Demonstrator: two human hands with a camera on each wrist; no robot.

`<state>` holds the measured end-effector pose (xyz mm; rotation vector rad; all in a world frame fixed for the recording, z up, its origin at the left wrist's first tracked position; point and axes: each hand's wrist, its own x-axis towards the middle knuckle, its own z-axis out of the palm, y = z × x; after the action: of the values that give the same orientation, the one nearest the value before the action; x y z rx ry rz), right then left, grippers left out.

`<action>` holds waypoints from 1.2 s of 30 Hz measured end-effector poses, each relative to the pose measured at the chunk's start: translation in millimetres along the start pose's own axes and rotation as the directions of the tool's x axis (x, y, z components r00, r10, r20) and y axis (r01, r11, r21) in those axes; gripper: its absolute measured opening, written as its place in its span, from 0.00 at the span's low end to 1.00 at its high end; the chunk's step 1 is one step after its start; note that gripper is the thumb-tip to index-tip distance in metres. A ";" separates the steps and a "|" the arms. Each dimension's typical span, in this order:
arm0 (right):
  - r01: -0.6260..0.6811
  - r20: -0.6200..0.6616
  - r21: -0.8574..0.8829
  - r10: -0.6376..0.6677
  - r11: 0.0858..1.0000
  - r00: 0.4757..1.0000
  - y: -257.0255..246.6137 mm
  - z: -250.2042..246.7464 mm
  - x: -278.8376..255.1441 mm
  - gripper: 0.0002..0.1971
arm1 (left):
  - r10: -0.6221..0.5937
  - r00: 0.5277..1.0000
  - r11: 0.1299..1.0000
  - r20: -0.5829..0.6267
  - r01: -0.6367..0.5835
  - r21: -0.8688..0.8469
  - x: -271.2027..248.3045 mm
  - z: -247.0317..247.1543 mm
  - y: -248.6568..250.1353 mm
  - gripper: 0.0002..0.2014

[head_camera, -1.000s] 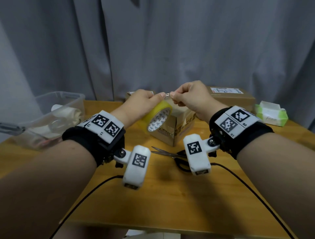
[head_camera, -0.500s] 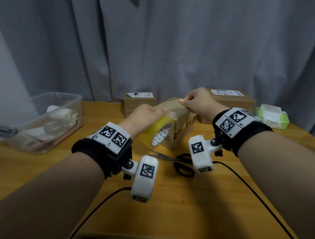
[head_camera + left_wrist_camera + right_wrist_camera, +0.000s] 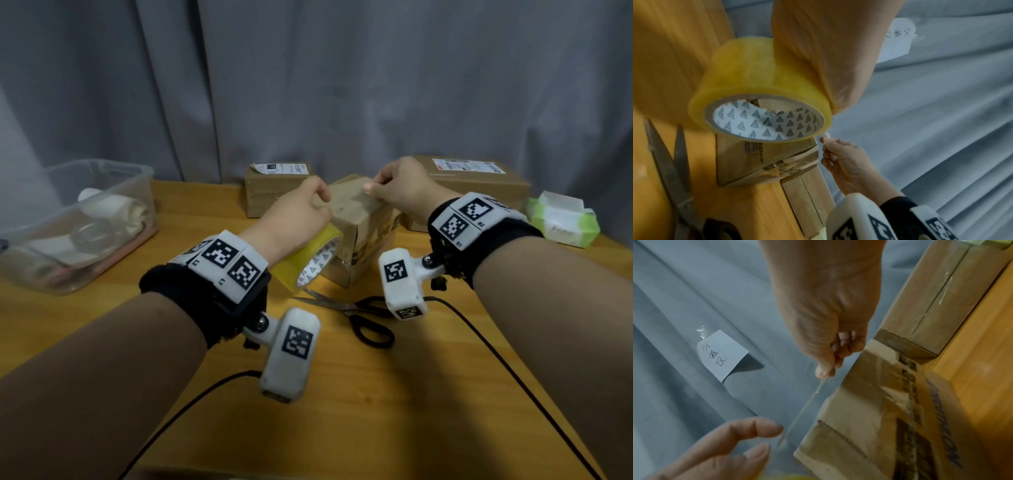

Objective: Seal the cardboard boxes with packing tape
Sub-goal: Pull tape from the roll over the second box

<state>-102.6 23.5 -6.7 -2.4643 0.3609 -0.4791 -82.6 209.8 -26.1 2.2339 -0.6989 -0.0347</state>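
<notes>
Wide wooden table [image 3: 342,394], grey curtain [image 3: 308,85] hanging behind it, and both forearms reach in from the near edge, each strapped with a black wrist band carrying marker tags. At the left of the table sits a clear plastic bin [image 3: 137,192]. Along the back edge stand two closed cardboard boxes, a long one at right [image 3: 486,186] and a smaller one [image 3: 270,195] left of centre, both with white labels on top.

Front and centre is the small box [image 3: 352,219], standing on the table between the two hands, turned corner-on to the person. The left hand [image 3: 298,212] comes in over its left top edge, fingers curled round the yellow tape roll [image 3: 308,260], which hangs tilted against the box's near-left side, its printed core facing the camera. The right hand [image 3: 400,188] is raised at the box's far-right top corner, knuckles up, thumb and forefinger pinching the free end of the tape strip [image 3: 807,402]. In the right wrist view that clear strip runs taut from the pinch down toward the left hand's fingertips [image 3: 768,428], just above the box's top edge; whether it touches the cardboard I cannot tell.

Black-handled scissors [image 3: 356,315] lie flat on the table just in front of the box, blades slightly apart. At far right rests a green-and-white wipes pack [image 3: 561,222].
</notes>
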 end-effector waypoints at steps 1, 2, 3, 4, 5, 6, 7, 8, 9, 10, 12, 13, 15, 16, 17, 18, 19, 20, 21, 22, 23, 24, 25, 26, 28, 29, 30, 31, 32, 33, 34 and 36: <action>-0.003 0.004 0.000 0.003 1.000 1.000 1.9 -0.1 -0.5 0.10 | 0.015 1.000 1.000 0.007 -0.015 0.020 1.2 0.0 1.3 0.07; -0.003 0.006 -0.005 0.003 1.000 1.000 3.6 0.4 -0.5 0.10 | 0.021 1.000 0.999 0.016 -0.021 0.039 2.5 0.6 2.3 0.08; 0.000 -0.001 -0.011 0.000 1.000 1.000 4.4 0.9 -0.1 0.10 | 0.024 0.999 0.998 0.024 -0.025 0.052 3.9 1.4 2.6 0.08; 0.006 -0.015 -0.015 -0.006 1.000 1.000 4.7 1.3 0.4 0.10 | 0.027 0.999 0.998 0.031 -0.029 0.062 4.9 2.3 3.3 0.09; 0.011 -0.029 -0.016 -0.012 1.000 1.000 4.5 2.3 0.9 0.10 | 0.027 0.999 0.997 0.035 -0.030 0.070 5.4 2.8 3.6 0.10; 0.016 -0.037 -0.012 -0.016 1.000 0.999 4.2 3.5 1.6 0.10 | 0.027 0.999 0.997 0.037 -0.029 0.072 5.4 2.9 3.9 0.10; 0.018 -0.038 -0.006 -0.018 1.000 0.999 3.6 4.5 2.0 0.09 | 0.024 0.999 0.997 0.039 -0.027 0.067 5.7 3.1 3.7 0.11; 0.017 -0.034 -0.003 -0.018 1.000 0.999 3.3 5.4 2.1 0.08 | 0.023 0.999 0.998 0.042 -0.026 0.058 5.6 3.2 3.4 0.13; 0.016 -0.027 -0.003 -0.016 1.000 1.000 3.0 6.0 1.9 0.08 | 0.025 0.999 0.998 0.045 -0.028 0.050 5.9 3.5 2.9 0.14; 0.016 -0.019 -0.002 -0.016 1.000 1.000 3.0 6.3 1.7 0.08 | 0.031 0.998 0.998 0.046 -0.033 0.044 5.5 3.8 3.0 0.14; 0.013 -0.014 0.014 -0.013 1.000 1.000 4.2 6.9 2.0 0.09 | 0.043 0.998 0.998 0.043 -0.045 0.038 5.1 3.8 4.4 0.15; 0.009 -0.013 0.023 -0.009 1.000 1.000 4.8 7.1 1.9 0.11 | 0.046 0.998 0.998 0.043 -0.048 0.042 5.2 3.6 5.4 0.15; -0.005 -0.011 0.033 0.005 0.999 1.000 6.7 7.2 2.4 0.14 | 0.049 0.998 0.997 0.048 -0.052 0.062 5.2 3.2 7.7 0.16; -0.012 -0.008 0.034 0.012 0.999 1.000 7.3 7.0 2.4 0.14 | 0.051 0.997 0.996 0.052 -0.055 0.074 5.2 3.1 8.8 0.16; -0.016 -0.005 0.033 0.016 0.999 1.000 7.9 6.8 2.4 0.13 | 0.051 0.997 0.995 0.059 -0.056 0.086 5.4 3.3 9.5 0.16; -0.014 -0.001 0.030 0.014 0.999 1.000 9.1 6.6 2.9 0.11 | 0.052 0.996 0.994 0.067 -0.058 0.096 5.1 3.5 10.1 0.16; -0.010 0.001 0.023 0.010 1.000 1.000 10.1 6.8 3.4 0.10 | 0.050 0.996 0.993 0.077 -0.058 0.104 5.2 3.8 10.0 0.16; -0.005 -0.001 0.011 0.005 1.000 1.000 10.6 6.9 3.5 0.09 | 0.048 0.995 0.992 0.085 -0.057 0.109 4.9 4.3 9.8 0.16; -0.003 -0.006 0.000 0.003 1.000 1.000 10.7 7.0 3.3 0.10 | 0.042 0.995 0.993 0.092 -0.052 0.108 5.0 5.0 9.3 0.16; -0.001 -0.012 -0.010 0.001 1.000 1.000 10.7 6.7 3.1 0.10 | 0.036 0.995 0.993 0.094 -0.046 0.104 5.0 6.3 8.7 0.17; 0.004 -0.016 -0.023 -0.005 1.000 1.000 10.6 6.8 3.1 0.10 | 0.032 0.995 0.994 0.092 -0.041 0.102 5.3 7.4 8.0 0.17; 0.015 -0.019 -0.044 -0.016 0.999 1.000 10.4 7.1 3.3 0.10 | 0.031 0.996 0.994 0.089 -0.040 0.104 5.2 8.5 7.6 0.17; 0.029 -0.025 -0.072 -0.031 0.997 0.999 9.9 8.0 3.1 0.11 | 0.033 0.996 0.993 0.085 -0.042 0.109 5.2 9.3 7.3 0.17; 0.044 -0.036 -0.099 -0.047 0.994 0.998 9.7 9.3 2.8 0.12 | 0.037 0.996 0.992 0.082 -0.046 0.114 5.0 9.9 7.0 0.17; 0.041 -0.072 -0.106 -0.048 0.994 0.996 14.3 9.9 3.5 0.21 | 0.047 0.996 0.992 0.082 -0.056 0.111 5.5 10.3 5.7 0.17; 0.024 -0.093 -0.092 -0.033 0.995 0.995 17.4 7.5 3.5 0.26 | 0.053 0.995 0.992 0.084 -0.063 0.110 6.3 10.4 4.9 0.17; 0.021 -0.124 -0.110 -0.034 0.994 0.992 20.5 4.1 3.3 0.26 | 0.064 0.994 0.991 0.087 -0.074 0.112 6.7 10.4 4.2 0.17; 0.045 -0.154 -0.161 -0.071 0.986 0.986 22.5 1.1 2.2 0.24 | 0.074 0.993 0.989 0.091 -0.084 0.120 7.3 10.4 3.0 0.17; 0.103 -0.150 -0.215 -0.137 0.971 0.979 23.2 -1.4 0.8 0.21 | 0.083 0.992 0.988 0.092 -0.095 0.124 7.6 10.3 1.3 0.17; 0.197 -0.091 -0.251 -0.225 0.948 0.970 23.8 -2.0 -0.4 0.19 | 0.093 0.991 0.988 0.093 -0.104 0.118 7.9 9.9 -0.9 0.17; 0.296 0.023 -0.263 -0.301 0.918 0.953 22.2 -0.7 -3.4 0.20 | 0.105 0.990 0.988 0.093 -0.115 0.105 7.7 9.2 -2.9 0.17; 0.395 0.297 -0.285 -0.311 0.873 0.903 19.9 5.7 -11.3 0.23 | 0.132 0.986 0.986 0.106 -0.142 0.088 8.0 7.7 -6.7 0.17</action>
<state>-113.3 14.8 -25.8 -2.9052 -0.1331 -0.2686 -74.4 204.4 -34.6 2.2814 -0.9249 -0.0452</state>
